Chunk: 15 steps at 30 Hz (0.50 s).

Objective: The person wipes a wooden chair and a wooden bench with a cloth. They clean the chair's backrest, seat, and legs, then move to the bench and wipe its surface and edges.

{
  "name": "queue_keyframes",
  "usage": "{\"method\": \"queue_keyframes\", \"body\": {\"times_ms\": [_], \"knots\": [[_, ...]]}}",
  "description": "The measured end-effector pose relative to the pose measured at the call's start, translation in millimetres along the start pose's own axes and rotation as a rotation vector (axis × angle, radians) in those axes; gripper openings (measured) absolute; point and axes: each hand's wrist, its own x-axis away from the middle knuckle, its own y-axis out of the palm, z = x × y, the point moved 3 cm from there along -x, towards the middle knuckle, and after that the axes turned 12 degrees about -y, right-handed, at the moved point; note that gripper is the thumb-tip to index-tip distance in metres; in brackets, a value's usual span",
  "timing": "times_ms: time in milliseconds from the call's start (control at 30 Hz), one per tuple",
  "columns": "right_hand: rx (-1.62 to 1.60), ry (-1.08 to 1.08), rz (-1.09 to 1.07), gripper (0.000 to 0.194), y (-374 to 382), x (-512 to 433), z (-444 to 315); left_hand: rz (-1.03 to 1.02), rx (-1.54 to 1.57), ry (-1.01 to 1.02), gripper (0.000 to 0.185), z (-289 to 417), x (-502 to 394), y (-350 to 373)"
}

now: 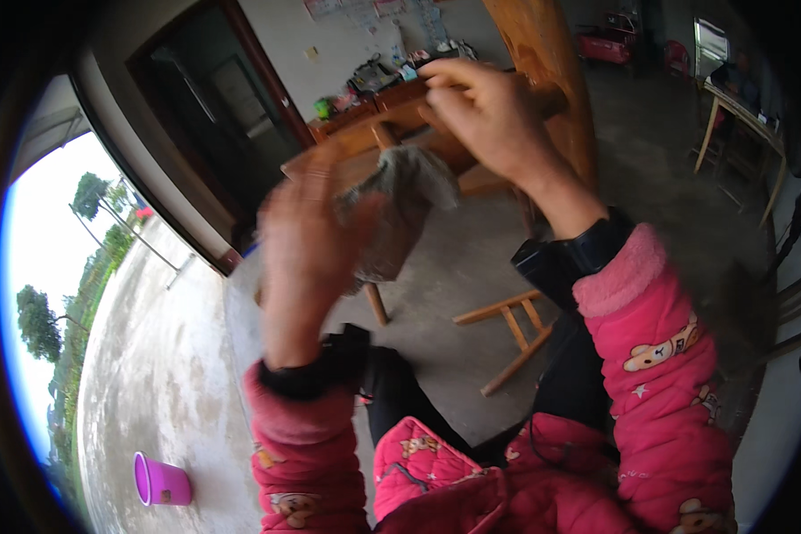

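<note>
My left hand (307, 260), blurred by motion, is raised with its fingers apart and nothing visible in it. It overlaps the left side of a grey-green cloth (417, 173), which hangs over wooden furniture with a round leg (376, 304). Whether my hand touches the cloth cannot be told. Higher up on the right, my right hand (484, 113) has its fingers curled. It appears in front of a thick varnished wooden piece (547, 40), and anything between its fingers is hidden. Black bands circle both wrists.
A wooden frame with rungs (524, 327) is on the concrete floor before my legs. Behind, a wooden cabinet (400, 93) bears assorted items. At the back right, a person (741, 77) is at a table (741, 103). A purple bucket (163, 479) is at lower left.
</note>
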Motion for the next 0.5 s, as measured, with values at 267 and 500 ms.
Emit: {"method": "queue_keyframes", "body": {"times_ms": [267,500], "knots": [[0.197,-0.348,-0.776,0.061,94.9,27.4,-55.6,0.078,0.463,-0.511,0.033,-78.6,29.6,-31.0],[0.249,-0.196,-0.953,0.028,120.0,13.6,-79.3,0.171,0.519,-0.39,0.033,-59.0,21.5,-2.3]]}}
